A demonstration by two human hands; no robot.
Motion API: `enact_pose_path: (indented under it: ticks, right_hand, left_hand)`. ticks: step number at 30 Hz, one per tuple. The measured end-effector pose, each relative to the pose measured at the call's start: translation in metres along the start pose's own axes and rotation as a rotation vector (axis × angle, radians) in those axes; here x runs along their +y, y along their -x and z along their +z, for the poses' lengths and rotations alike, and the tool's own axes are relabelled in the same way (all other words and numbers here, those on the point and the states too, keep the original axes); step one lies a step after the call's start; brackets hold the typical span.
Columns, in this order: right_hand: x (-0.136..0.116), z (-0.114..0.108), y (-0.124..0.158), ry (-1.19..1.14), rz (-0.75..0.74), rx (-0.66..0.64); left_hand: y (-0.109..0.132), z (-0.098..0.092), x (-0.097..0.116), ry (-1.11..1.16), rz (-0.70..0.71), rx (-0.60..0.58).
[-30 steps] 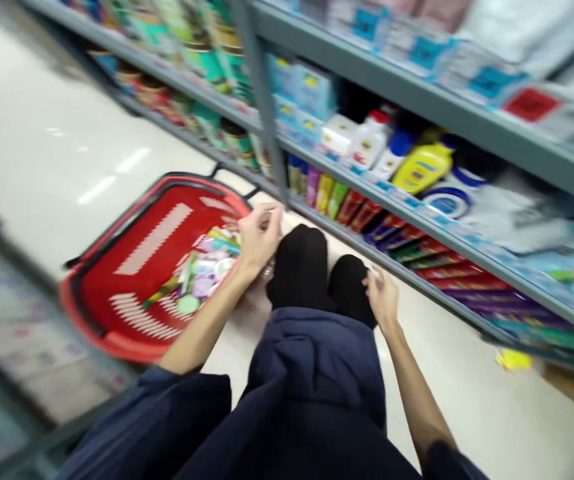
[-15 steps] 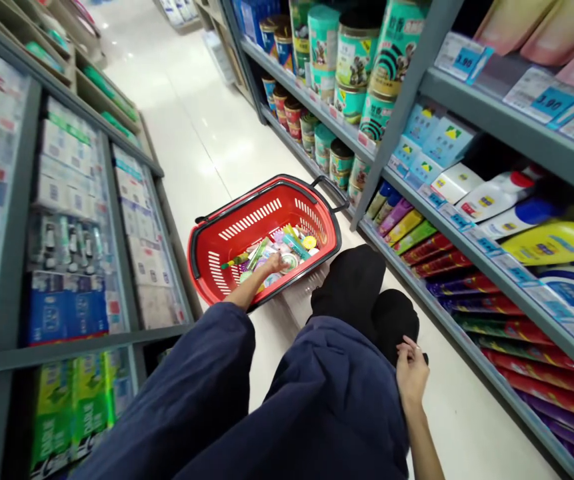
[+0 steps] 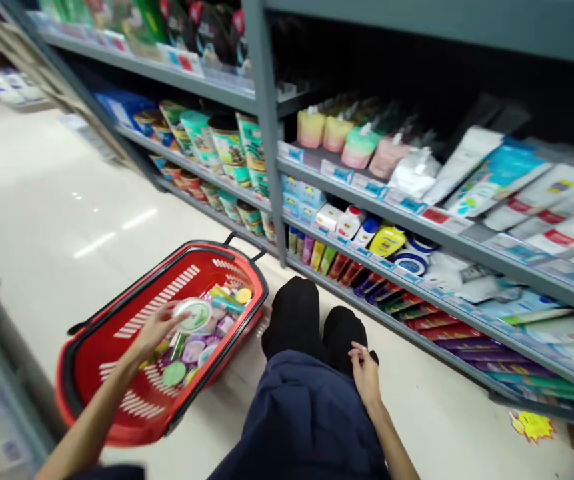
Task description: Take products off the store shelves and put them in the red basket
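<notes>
I am sitting on a shop floor with my legs stretched out toward a shelf unit. My left hand [image 3: 155, 328] reaches over a red shopping basket [image 3: 91, 347] and is closed on a small round white and green tin [image 3: 193, 315], held just above the heap of small packets in the basket. My right hand [image 3: 365, 373] rests on my dark blue trouser leg next to my black socks [image 3: 311, 320]; its fingers are loosely curled and nothing shows in them.
Grey shelves [image 3: 417, 233] run along the right, holding tubes, bottles, cans and boxes with price tags. A pale glossy floor [image 3: 41, 200] stretches away to the left. A yellow star sticker [image 3: 531, 425] lies on the floor at lower right.
My left hand has lifted the round tin out of the basket's heap. The camera has swung right toward the shelves, and my right hand stays on my leg.
</notes>
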State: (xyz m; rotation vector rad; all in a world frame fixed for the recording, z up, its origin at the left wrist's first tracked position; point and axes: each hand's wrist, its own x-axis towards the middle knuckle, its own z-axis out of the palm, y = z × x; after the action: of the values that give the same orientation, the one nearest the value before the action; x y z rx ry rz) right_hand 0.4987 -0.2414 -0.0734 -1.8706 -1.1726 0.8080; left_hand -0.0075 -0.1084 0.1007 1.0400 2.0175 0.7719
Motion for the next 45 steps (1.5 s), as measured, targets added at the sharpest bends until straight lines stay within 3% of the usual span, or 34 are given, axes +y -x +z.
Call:
enact_pose_path:
  ticks: [3, 5, 7, 10, 12, 15, 18, 21, 23, 27, 32, 38, 45]
  right_hand:
    - [-0.048, 0.0, -0.002, -0.086, -0.064, -0.104]
    - [-0.096, -0.001, 0.001, -0.164, -0.151, -0.223]
    - [-0.144, -0.007, 0.007, -0.229, -0.272, -0.327]
    - [-0.191, -0.021, 0.016, -0.303, -0.447, -0.492]
    - [-0.193, -0.032, 0.021, -0.378, -0.441, -0.458]
    - [-0.167, -0.05, 0.029, -0.622, -0.271, -0.197]
    - [-0.139, -0.071, 0.038, -0.809, -0.189, 0.058]
    - [-0.129, -0.092, 0.045, -0.795, -0.174, 0.242]
    - [-0.129, -0.103, 0.049, -0.743, -0.17, 0.311]
    - [-0.128, -0.116, 0.06, -0.688, -0.185, 0.325]
    - [-0.121, -0.131, 0.073, -0.683, -0.231, 0.314]
    - [-0.13, -0.148, 0.073, -0.67, -0.229, 0.352]
    - [-0.156, -0.16, 0.066, -0.693, -0.263, 0.415]
  left_hand:
    - [0.007, -0.034, 0.014, 0.171, 0.073, -0.031]
    - [0.024, -0.024, 0.032, 0.308, 0.037, -0.111]
    - [0.048, 0.015, 0.058, 0.429, -0.026, -0.251]
    - [0.094, 0.103, 0.1, 0.469, -0.098, -0.555]
    - [0.125, 0.157, 0.12, 0.445, -0.132, -0.742]
    - [0.159, 0.212, 0.135, 0.493, -0.162, -0.953]
    - [0.179, 0.242, 0.138, 0.532, 0.009, -1.077]
    - [0.197, 0.266, 0.138, 0.491, 0.352, -1.139]
    - [0.208, 0.282, 0.141, 0.481, 0.449, -1.199]
    - [0.224, 0.3, 0.151, 0.495, 0.467, -1.254]
    - [0.233, 0.299, 0.16, 0.5, 0.505, -1.337]
    - [0.239, 0.297, 0.173, 0.433, 0.446, -1.298]
    - [0.239, 0.291, 0.211, 0.321, 0.495, -1.265]
